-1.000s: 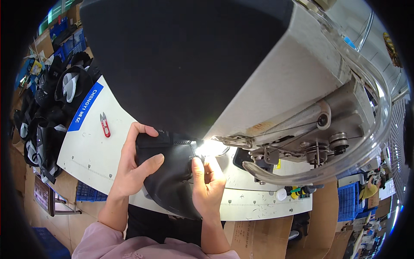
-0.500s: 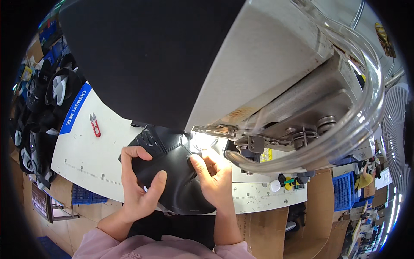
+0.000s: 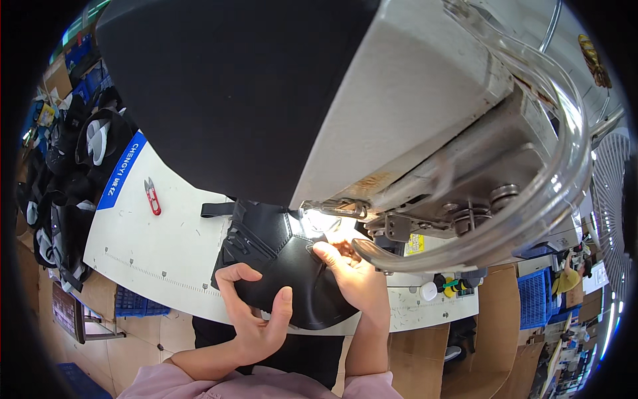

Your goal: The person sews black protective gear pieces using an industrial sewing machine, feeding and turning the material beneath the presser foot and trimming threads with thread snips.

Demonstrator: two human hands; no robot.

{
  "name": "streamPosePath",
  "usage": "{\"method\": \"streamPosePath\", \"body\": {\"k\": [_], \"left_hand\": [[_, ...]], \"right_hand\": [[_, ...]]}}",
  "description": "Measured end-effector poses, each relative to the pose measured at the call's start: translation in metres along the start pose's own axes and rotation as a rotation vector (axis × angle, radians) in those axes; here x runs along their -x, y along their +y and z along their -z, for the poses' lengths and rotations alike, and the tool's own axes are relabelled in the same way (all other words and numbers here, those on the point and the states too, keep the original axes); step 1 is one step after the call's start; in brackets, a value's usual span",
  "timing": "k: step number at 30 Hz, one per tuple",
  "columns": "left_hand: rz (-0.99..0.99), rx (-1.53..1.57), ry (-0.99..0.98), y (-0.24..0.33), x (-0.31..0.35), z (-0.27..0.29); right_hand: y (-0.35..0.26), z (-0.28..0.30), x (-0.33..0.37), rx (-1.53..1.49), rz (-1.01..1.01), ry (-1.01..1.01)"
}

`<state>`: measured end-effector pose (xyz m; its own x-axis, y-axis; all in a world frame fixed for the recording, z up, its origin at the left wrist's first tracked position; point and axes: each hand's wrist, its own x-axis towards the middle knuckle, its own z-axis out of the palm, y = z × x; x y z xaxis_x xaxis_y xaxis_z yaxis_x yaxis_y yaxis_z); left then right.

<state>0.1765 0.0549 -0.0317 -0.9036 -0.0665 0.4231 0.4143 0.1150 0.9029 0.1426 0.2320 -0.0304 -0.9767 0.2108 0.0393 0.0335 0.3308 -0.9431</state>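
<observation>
A black leather shoe upper (image 3: 299,272) with stitched seams and a ribbed panel lies under the sewing machine's lit needle area (image 3: 320,219). My right hand (image 3: 359,276) grips its right edge close to the needle, thumb on top and the other fingers partly hidden. My left hand (image 3: 256,316) rests at the near left edge of the upper, thumb and index finger spread apart; its lower fingers are hidden. A black strap (image 3: 216,209) sticks out from the upper's far left corner.
The machine head (image 3: 399,100) and its clear curved guard (image 3: 571,166) fill the upper right. Red thread snips (image 3: 153,197) lie on the white table (image 3: 139,233). More black shoe parts (image 3: 70,199) are heaped at left. A cardboard box (image 3: 492,332) stands at lower right.
The upper has shifted right and turned, so its ribbed panel and strap show more. My left hand has moved right and nearer me; my right hand has moved right.
</observation>
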Motion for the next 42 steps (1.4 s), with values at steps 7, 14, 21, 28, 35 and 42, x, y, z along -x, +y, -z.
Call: {"method": "streamPosePath", "body": {"k": [7, 14, 21, 28, 35, 42], "left_hand": [[-0.062, 0.028, -0.048, 0.004, -0.021, 0.005], [0.027, 0.086, -0.144, 0.004, -0.041, 0.025], [0.114, 0.170, -0.232, 0.000, -0.073, 0.045], [0.089, 0.207, -0.315, -0.003, -0.095, 0.051], [0.197, 0.377, -0.164, 0.018, -0.085, 0.044], [-0.037, -0.104, -0.189, 0.009, -0.087, 0.043]], "right_hand": [[-0.001, -0.006, -0.002, -0.004, 0.087, 0.054], [-0.023, -0.030, 0.013, 0.049, 0.173, 0.181], [-0.023, -0.051, 0.011, 0.020, 0.244, 0.310], [-0.015, -0.058, 0.015, -0.055, 0.191, 0.323], [-0.006, -0.066, 0.020, -0.372, -0.036, 0.156], [-0.016, -0.067, 0.032, -0.269, 0.032, 0.130]]}}
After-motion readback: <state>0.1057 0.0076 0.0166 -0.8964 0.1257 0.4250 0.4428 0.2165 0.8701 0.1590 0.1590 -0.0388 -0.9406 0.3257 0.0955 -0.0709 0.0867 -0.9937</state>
